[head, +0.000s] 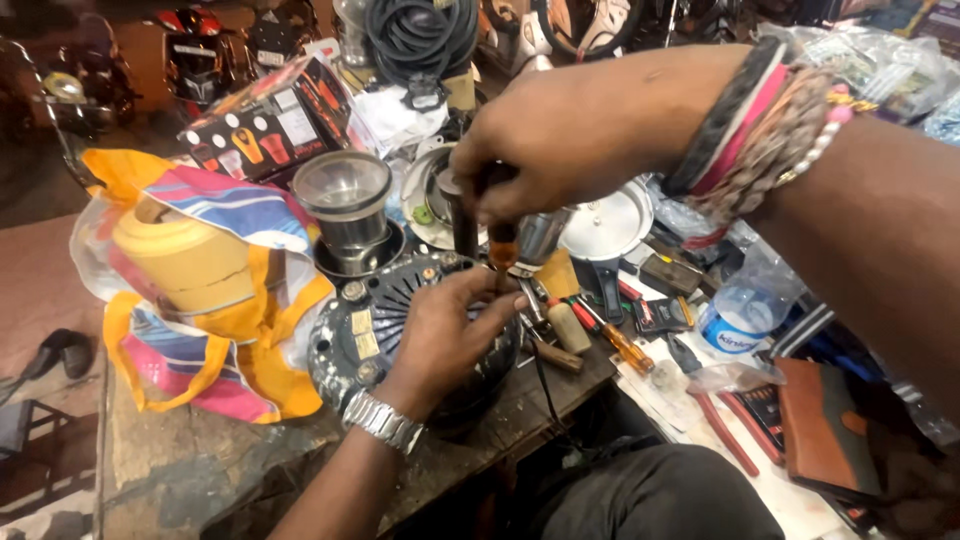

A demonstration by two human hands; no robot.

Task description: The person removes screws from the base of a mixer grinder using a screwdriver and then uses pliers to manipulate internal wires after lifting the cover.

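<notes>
Two hands meet over the round dark motor base (375, 330) that sits on the wooden bench (180, 460), near the middle of the scene. My right hand (555, 140) comes in from the far right, forearm stretched across above the clutter, wrist bent down, bracelets (760, 135) stacked around it. Its grip is pressed tight around the top of a screwdriver (502, 245), which stands nearly upright with its orange handle showing below my fingers and its tip hidden behind my other hand. My left hand (445, 335) rises from the near edge, a metal watch (385, 422) on the wrist, palm laid on the right part of the motor base. Its fingers stretch toward the shaft and its thumb and forefinger pinch around the lower end of the screwdriver, just under the orange part. Left of the motor base lies a bright bag (235, 300) with a yellow jar (185, 255) in it. Just beyond the base stands a steel cup (345, 200). To the right, loose tools (600, 330) and a water bottle (745, 315) lie on the bench.
</notes>
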